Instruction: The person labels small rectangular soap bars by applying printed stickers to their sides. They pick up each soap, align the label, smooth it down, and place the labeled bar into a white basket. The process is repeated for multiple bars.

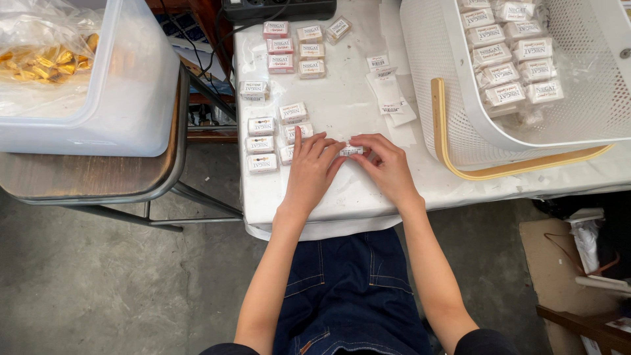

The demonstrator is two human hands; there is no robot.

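Both hands, left hand (314, 165) and right hand (384, 164), pinch a small wrapped packet (351, 150) between their fingers on the tabletop (342, 105); best pressed flat, evenly.

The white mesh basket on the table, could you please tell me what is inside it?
The white mesh basket holds a pile of small wrapped packets with labels. Whatever lies beneath the top packets is covered.

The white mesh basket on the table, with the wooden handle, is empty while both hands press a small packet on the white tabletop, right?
Not quite. The head view shows the white mesh basket holds many small wrapped packets. The rest stands: the left hand and right hand both press a small packet on the table.
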